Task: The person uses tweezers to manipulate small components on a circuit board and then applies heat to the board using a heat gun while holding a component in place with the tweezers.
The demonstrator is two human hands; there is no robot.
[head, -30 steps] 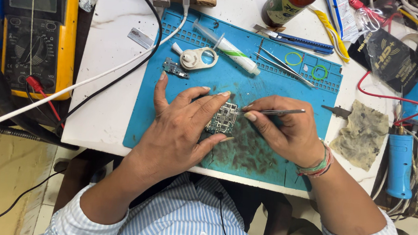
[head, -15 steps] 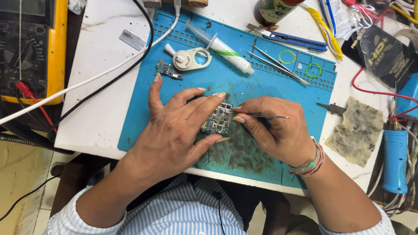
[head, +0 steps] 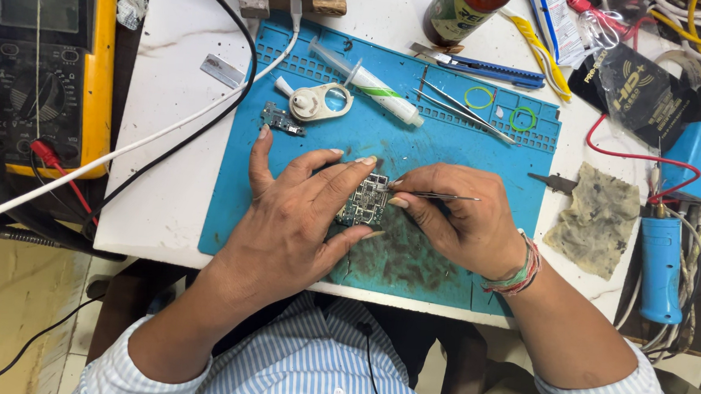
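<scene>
Resting palm-down on the blue mat, the left hand spreads its fingers over the near edge of a small circuit board, thumb tucked under the board's lower side and forefinger laid along its top, so the board is pinned between them. The wrist bends inward from a striped blue-and-white sleeve.

The right hand comes in from the other side, knuckles up, its fingers pinched tight on thin steel tweezers. The tweezers lie almost level, and their tip end meets the board's right edge, just beside the left fingertips. A band of coloured threads circles the right wrist.

The board is dark green and densely studded with tiny metal parts; it lies on the mat between the two hands. The mat is rubbery, and stained dark with grime below the fingers.

Beyond the fingers lie a white round loupe, a smaller board, a clear syringe with green paste, and a second pair of tweezers. Well to the left of the fingers sits a yellow multimeter; to their right, on the white worktop, lies a dirty crumpled cloth.
</scene>
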